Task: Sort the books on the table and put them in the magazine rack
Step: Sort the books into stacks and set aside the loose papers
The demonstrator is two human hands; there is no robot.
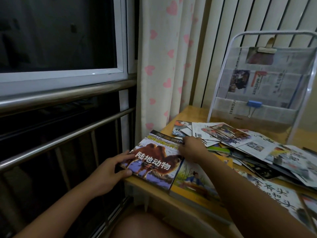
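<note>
I have the camel book (154, 162) at the near left corner of the table (193, 112), with part of it hanging past the table's edge. My left hand (109, 172) holds it there: the thumb lies on the cover and the fingers curl under the overhanging edge, so this grip is closed on the book. I judge the overhang is what lets the fingers get beneath; a book lying flat on the wood would give them nothing to hook.

My right hand (192, 148) rests at the book's far right corner, fingers bent down over the top edge. Whether this grip truly pinches the corner or only presses on it I cannot tell, because the back of the hand hides the fingertips. Either way it steadies the far end while the left grip takes the weight.

Just right of the left grip, under the camel book's right edge, lies a yellow book (193, 186) with a painted figure on its cover. Beyond the right grip sprawls the loose heap of books (240, 143), overlapping at every angle, so sorting has barely begun by my reckoning.

The magazine rack (267, 86) stands upright farther back, behind the heap, well apart from both grips. It already holds newspapers (267, 83), pinned with a blue binder clip (254, 103) and a clamp (266, 49) near the top.
</note>
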